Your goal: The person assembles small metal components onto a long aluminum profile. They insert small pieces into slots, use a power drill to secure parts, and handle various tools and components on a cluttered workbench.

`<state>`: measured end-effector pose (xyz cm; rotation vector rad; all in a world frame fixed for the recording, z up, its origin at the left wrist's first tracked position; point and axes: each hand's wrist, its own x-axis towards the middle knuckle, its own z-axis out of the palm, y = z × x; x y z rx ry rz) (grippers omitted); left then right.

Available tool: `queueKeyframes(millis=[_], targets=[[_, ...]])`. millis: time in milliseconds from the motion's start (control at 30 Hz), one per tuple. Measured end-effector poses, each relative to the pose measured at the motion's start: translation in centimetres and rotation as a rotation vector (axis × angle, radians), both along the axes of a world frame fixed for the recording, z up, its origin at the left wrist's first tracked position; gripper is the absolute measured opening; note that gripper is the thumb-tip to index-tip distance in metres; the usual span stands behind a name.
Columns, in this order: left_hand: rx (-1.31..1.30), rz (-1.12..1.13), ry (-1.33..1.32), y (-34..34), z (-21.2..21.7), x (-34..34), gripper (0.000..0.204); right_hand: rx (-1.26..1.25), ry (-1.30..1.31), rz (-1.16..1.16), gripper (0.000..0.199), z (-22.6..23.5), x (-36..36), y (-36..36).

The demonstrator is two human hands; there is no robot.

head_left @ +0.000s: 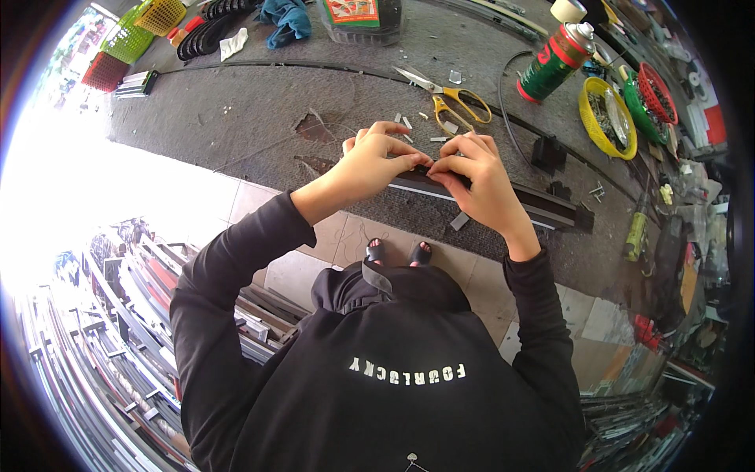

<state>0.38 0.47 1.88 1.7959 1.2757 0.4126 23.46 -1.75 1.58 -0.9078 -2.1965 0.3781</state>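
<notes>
A: What is taking up most of the view?
B: A grey counter (259, 118) is stretching across the top, and a long dark profile bar (543, 206) is lying along its near edge, running off to the right.
A: And the hands?
B: Both are meeting over the bar's left end. The left hand (376, 161) is curling shut, its fingertips pinching the top of the bar. The right hand (478, 175) is closing the same way, thumb and fingers pressing on the bar just beside the left. Whether a small piece is sitting between the fingers, I cannot tell.
A: What is lying around them?
B: A green spray can (555, 61) is lying tilted at the upper right, near a yellow basket (588, 118). Yellow-handled scissors (450, 101) are resting just behind the hands, among small grey offcuts (406, 123).
</notes>
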Motion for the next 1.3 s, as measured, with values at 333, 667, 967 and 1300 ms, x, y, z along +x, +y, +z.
queueKeyframes(millis=[333,667,967,1300], targets=[[0.524,-0.242,0.079,-1.0,0.1,-0.6,0.018,-0.138,0.059,-0.094,0.013,0.4,0.4,-0.6],[0.641,-0.557,0.055,2.8,0.8,-0.8,0.011,-0.153,0.045,-0.135,0.011,0.6,0.2,-0.8],[0.618,-0.587,-0.015,3.3,0.4,-0.6,0.009,-0.271,-0.015,-0.203,0.009,0.9,0.3,-1.3],[0.479,-0.457,0.030,3.8,-0.4,-0.2,0.007,-0.284,0.076,-0.230,0.009,0.1,-0.4,-1.0]])
